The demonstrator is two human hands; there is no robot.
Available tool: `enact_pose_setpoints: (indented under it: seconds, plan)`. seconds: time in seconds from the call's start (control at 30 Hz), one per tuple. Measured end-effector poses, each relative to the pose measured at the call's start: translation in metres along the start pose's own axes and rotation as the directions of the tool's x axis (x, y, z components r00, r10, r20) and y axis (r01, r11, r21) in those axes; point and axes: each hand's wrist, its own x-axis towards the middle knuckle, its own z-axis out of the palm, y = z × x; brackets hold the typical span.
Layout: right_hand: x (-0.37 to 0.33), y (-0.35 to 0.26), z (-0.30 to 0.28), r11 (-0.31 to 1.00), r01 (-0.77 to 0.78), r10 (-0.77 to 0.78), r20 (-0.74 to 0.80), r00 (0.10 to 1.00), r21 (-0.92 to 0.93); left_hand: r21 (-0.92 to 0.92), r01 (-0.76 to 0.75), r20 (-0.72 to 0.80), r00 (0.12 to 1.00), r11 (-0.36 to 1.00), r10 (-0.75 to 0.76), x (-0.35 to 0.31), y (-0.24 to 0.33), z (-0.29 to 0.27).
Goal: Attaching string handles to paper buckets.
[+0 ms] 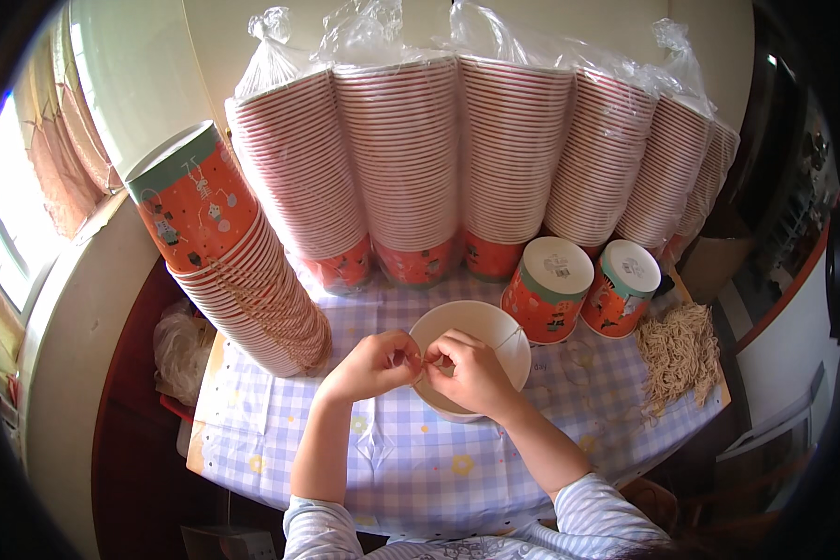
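A white-lined paper bucket (pixel 516 359) stands mouth up on the table in front of me. At its near-left rim, my left hand (pixel 373 367) is closed in a pinch, fingertips against those of my right hand (pixel 473 375). Between them they grip a thin beige string, mostly hidden by the fingers. Another bit of string (pixel 508 336) shows at the bucket's right rim. To the left leans a tall stack of nested orange buckets (pixel 217 210), with several beige strings (pixel 275 313) hanging along its side.
Two orange buckets with green bands, one (pixel 543 306) larger-looking than the other (pixel 616 297), sit upside down at the right. Beyond them lies a bundle of beige strings (pixel 679 359). Plastic-wrapped bucket stacks (pixel 401 159) line the back of the checkered tablecloth (pixel 345 467).
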Motion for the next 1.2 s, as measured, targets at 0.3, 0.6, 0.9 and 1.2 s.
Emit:
enact_pose_setpoints:
  seconds: [0.3,0.6,0.9,1.2]
  plan:
    - [0.001,0.000,-0.004,0.996,0.053,-0.053,-0.010,0.999,0.068,-0.061,0.102,-0.043,0.994,0.993,-0.104,0.003,-0.007,-0.005]
    - [0.002,-0.001,-0.005,0.997,0.069,-0.069,-0.001,0.998,0.038,0.178,0.117,-0.144,0.985,0.977,-0.092,0.000,0.003,-0.003]
    - [0.001,0.000,-0.002,0.999,0.046,-0.046,-0.014,0.999,-0.006,0.345,0.122,-0.224,0.973,0.930,-0.045,-0.005,0.020,0.006]
    - [0.000,0.001,-0.003,1.000,0.019,-0.019,0.014,1.000,-0.002,0.388,0.074,-0.194,0.981,0.919,0.003,-0.006,0.027,0.007]
